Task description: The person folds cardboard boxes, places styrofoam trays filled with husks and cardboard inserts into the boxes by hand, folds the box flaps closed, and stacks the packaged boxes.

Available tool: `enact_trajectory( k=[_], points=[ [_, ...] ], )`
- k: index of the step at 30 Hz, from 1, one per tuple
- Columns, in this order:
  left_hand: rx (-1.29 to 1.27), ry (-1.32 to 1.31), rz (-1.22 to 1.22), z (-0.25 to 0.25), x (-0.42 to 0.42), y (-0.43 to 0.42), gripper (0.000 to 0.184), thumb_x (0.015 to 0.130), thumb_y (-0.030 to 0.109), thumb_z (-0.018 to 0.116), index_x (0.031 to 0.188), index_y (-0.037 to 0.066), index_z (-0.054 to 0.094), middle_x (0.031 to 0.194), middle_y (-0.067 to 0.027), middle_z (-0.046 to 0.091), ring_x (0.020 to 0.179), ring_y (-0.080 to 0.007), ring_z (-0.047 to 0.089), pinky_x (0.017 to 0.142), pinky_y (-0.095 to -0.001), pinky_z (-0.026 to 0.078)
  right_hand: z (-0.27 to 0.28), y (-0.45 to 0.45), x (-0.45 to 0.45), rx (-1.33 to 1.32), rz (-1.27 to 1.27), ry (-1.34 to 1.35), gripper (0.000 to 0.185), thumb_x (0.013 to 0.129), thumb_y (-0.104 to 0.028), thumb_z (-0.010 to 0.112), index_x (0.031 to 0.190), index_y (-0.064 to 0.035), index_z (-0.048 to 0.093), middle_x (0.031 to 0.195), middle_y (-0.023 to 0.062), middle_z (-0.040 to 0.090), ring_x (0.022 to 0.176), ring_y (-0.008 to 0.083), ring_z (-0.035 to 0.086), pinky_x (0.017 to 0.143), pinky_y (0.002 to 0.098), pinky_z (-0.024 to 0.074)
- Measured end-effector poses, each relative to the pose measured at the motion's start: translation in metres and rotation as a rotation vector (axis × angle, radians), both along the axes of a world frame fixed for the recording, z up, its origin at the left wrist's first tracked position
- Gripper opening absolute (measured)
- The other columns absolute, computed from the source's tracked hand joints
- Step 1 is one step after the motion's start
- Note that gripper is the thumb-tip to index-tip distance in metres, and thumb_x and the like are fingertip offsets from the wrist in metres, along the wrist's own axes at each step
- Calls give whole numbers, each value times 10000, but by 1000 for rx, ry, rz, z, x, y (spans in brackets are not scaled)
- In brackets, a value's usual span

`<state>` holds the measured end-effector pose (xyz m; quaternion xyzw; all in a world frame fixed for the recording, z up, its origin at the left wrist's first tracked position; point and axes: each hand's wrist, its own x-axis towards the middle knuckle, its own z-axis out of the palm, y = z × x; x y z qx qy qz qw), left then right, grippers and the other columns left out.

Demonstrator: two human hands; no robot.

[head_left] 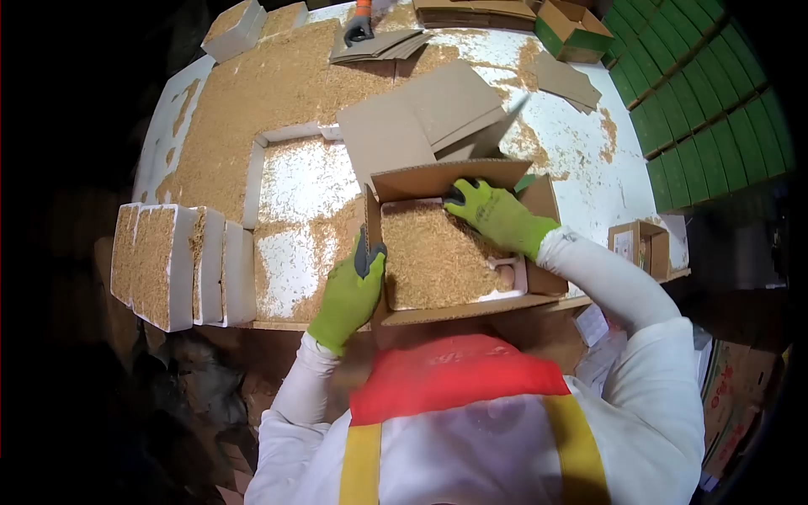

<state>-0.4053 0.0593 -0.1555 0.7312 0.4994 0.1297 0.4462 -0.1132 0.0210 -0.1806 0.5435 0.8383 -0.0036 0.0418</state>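
An open cardboard box (453,178) stands at the near edge of the table. Inside it lies a white foam tray (505,295) filled with wood shavings (429,252), with a small pale piece showing at its near right corner. My left hand (349,290), in a green glove with dark fingertips, is closed around the box's left wall. Gloved alike, my right hand (497,215) reaches over the right side into the box. Its fingers curl at the tray's far edge, by the box's far wall; the fingertips are partly hidden.
Flat cardboard sheets (421,114) lie behind the box. More shavings-covered foam trays (181,265) stand on edge at the left. Across the table, another person's gloved hand (358,30) touches thin cardboard pieces (383,46). Green boxes (699,101) are stacked at the right, near a small carton (640,248).
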Motion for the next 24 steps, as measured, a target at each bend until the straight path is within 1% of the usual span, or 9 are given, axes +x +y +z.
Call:
enact_trajectory(
  k=[3, 4, 6, 9, 11, 14, 16, 20, 24],
  points=[
    [-314, -338, 48, -6, -23, 7, 532, 1016, 365, 493, 1408, 6, 466, 1156, -170, 677, 914, -212, 674, 759, -315, 519, 4, 3, 8, -52, 18, 49, 378, 873, -162, 564, 1251, -133, 570, 1211, 142, 521, 1050, 299, 574, 802, 384, 512],
    [-449, -486, 246, -2, -23, 9, 535, 1025, 389, 473, 1406, 14, 479, 1191, -108, 668, 910, -120, 642, 747, -248, 505, 17, 5, -7, -173, -107, 16, 383, 864, -213, 594, 1242, -151, 579, 1196, 125, 536, 1053, 286, 570, 814, 375, 487],
    [-166, -454, 386, -68, -63, 22, 488, 959, 303, 592, 1372, 54, 523, 1239, -115, 644, 937, -177, 651, 795, -288, 517, 30, 11, -31, -126, 140, 280, 516, 854, -333, 645, 1324, -151, 536, 1322, 136, 499, 1191, 341, 499, 924, 441, 443],
    [461, 188, 281, -135, -93, 47, 535, 832, 218, 708, 1339, 139, 558, 1272, -112, 614, 1126, -269, 599, 966, -372, 475, 16, 13, -70, -222, 350, 333, 642, 832, -400, 683, 1389, -149, 485, 1470, 152, 392, 1367, 413, 349, 1045, 569, 341],
    [528, 226, 89, -168, -83, 72, 573, 814, 298, 686, 1359, 188, 547, 1430, -130, 487, 1336, -391, 403, 1093, -515, 339, 21, 9, -66, -306, 414, 228, 644, 797, -393, 712, 1370, -183, 507, 1498, 146, 352, 1393, 423, 317, 1074, 606, 305],
    [312, 429, -288, -200, -70, 87, 767, 753, 440, 685, 1444, 203, 453, 1579, -132, 293, 1433, -468, 224, 1089, -706, 182, 45, -23, -26, -391, 409, 56, 580, 786, -358, 716, 1325, -227, 547, 1502, 133, 351, 1389, 404, 330, 1049, 572, 347],
    [191, 454, -413, -180, -75, 70, 894, 719, 469, 710, 1506, 227, 361, 1595, -146, 253, 1446, -485, 175, 1096, -716, 153, 62, -48, 5, -378, 319, 30, 470, 802, -312, 700, 1243, -201, 580, 1446, 119, 425, 1334, 387, 398, 1017, 539, 389],
    [186, 518, -545, -153, -96, 4, 1138, 540, 466, 857, 1519, 214, 335, 1614, -188, 149, 1454, -485, 147, 1089, -701, 222, 92, -65, 19, -103, 207, -24, 339, 802, -203, 699, 1129, -157, 625, 1371, 114, 503, 1253, 366, 479, 990, 490, 424],
    [303, 376, -289, -173, -97, -14, 738, 622, 193, 822, 1309, 158, 554, 1329, -169, 457, 1246, -394, 433, 1002, -487, 444, 115, -79, 42, 166, -316, 355, 416, 763, -41, 694, 1166, -117, 622, 1332, 130, 531, 1158, 319, 560, 952, 410, 471]
  ],
)
